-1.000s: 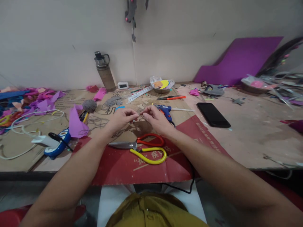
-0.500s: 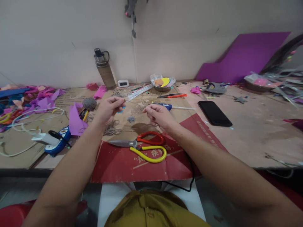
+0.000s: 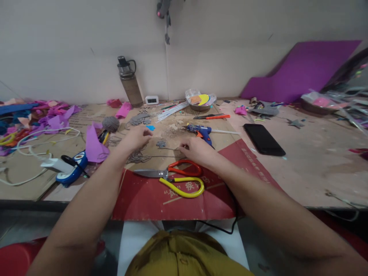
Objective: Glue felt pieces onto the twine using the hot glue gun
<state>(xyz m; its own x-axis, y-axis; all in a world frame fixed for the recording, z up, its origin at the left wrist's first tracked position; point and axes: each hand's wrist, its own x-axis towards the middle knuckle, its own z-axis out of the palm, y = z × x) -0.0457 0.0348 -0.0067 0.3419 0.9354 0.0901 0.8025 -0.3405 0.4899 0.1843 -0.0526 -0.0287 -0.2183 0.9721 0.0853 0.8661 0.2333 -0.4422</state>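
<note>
My right hand (image 3: pixel 192 147) is closed in a pinch on a strand of grey yarn (image 3: pixel 172 148), low over the cardboard. My left hand (image 3: pixel 139 137) is open, fingers a little apart, above the yarn heap. A small grey felt star (image 3: pixel 161 144) lies between both hands. Loose grey yarn (image 3: pixel 138 157) is bunched under my left wrist, with strands running toward my right hand. Scissors (image 3: pixel 169 174) with one red and one yellow handle lie nearer me on the red card (image 3: pixel 138 203). Just beyond my right hand rests a blue glue gun (image 3: pixel 204 132).
A yarn ball (image 3: pixel 110 124), purple felt (image 3: pixel 96 147) and a blue power strip (image 3: pixel 71 172) lie left. Behind stand a bottle (image 3: pixel 130 86), a small white clock (image 3: pixel 151 100) and a bowl (image 3: pixel 200 107). A phone (image 3: pixel 263 139) lies right, with orange-handled pliers (image 3: pixel 212 116) farther back.
Both hands have come down toward the table. The strand stretched between them has been let go by my left hand; my right hand keeps hold of yarn. The view has shifted slightly.
</note>
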